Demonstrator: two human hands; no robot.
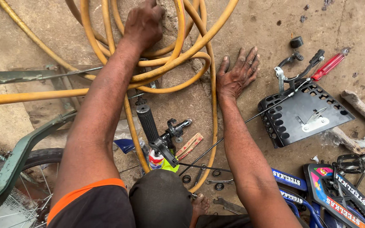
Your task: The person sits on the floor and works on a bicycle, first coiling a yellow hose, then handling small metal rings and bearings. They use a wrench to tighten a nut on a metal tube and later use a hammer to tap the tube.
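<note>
My left hand (143,23) reaches far forward over the coiled yellow hose (178,57) at the top of the view, its fingers curled down among the loops; what it grips is hidden. Flat on the concrete floor, palm down and fingers spread, lies my right hand (237,74), just right of the hose and holding nothing. Between my arms stands a bicycle handlebar with a black ribbed grip (147,122) and a brake lever (176,130). A thin black cable (250,120) runs from it toward the right.
A black perforated carrier plate (303,114) lies at the right with brake levers (296,67) and a red-handled screwdriver (329,65) beyond it. Blue bicycle frame parts (317,190) sit at bottom right. A green frame and wheel (13,169) fill the lower left. Spanners and washers (218,183) lie near my knee.
</note>
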